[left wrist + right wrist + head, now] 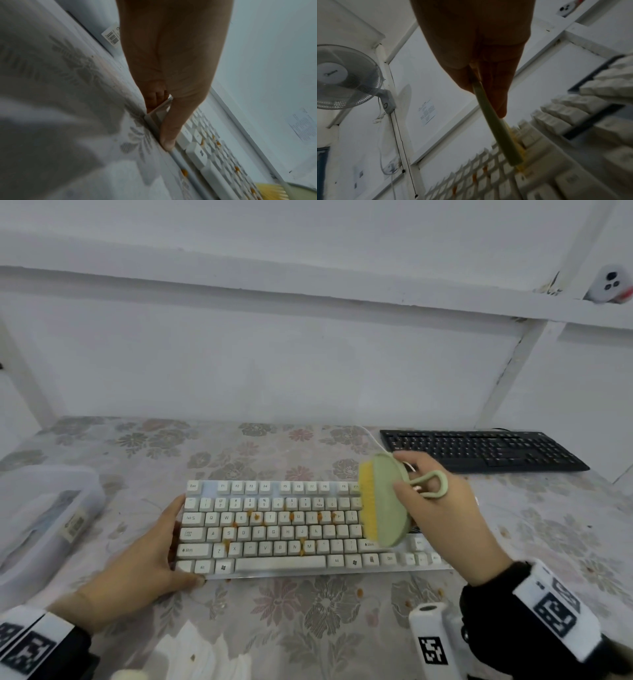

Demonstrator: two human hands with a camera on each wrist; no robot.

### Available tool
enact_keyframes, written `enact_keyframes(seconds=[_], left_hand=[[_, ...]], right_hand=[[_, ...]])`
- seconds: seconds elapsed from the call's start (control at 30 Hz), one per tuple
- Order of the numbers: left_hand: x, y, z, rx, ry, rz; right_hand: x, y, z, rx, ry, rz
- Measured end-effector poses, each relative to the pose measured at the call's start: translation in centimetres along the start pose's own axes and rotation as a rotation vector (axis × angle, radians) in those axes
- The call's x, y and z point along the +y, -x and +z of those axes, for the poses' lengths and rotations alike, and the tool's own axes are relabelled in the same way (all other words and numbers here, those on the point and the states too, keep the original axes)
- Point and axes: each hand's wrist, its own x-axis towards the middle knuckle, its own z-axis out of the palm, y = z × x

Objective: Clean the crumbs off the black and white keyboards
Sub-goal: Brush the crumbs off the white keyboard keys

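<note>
Left hand (144, 556) clamped on the white keyboard's (274, 563) left end, thumb along the front edge. Right hand (442, 515) gripping a green brush (387, 501), yellow bristles down on the right-side keys. Orange crumbs (255, 517) scattered between keys mid-board. Black keyboard (479, 450) lying far right on the floral counter (308, 628).
</note>
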Motion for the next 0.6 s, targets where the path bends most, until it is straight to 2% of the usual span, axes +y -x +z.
enact_keyframes(seconds=[0.2, 0.37, 0.43, 0.6], left_hand=[[0.2, 0.1, 0.1, 0.0, 0.002, 0.016], [0.2, 0.1, 0.2, -0.001, 0.0, -0.001], [0.4, 0.1, 0.3, -0.011, 0.003, -0.003], [0.3, 0.0, 0.3, 0.002, -0.002, 0.015]], right_hand=[[1.5, 2.3, 0.3, -0.071, -0.05, 0.066], [1.1, 3.2, -0.3, -0.158, 0.0, 0.093], [0.5, 2.8, -0.8, -0.121, 0.017, 0.078], [-0.4, 0.4, -1.1, 0.09, -0.043, -0.015]])
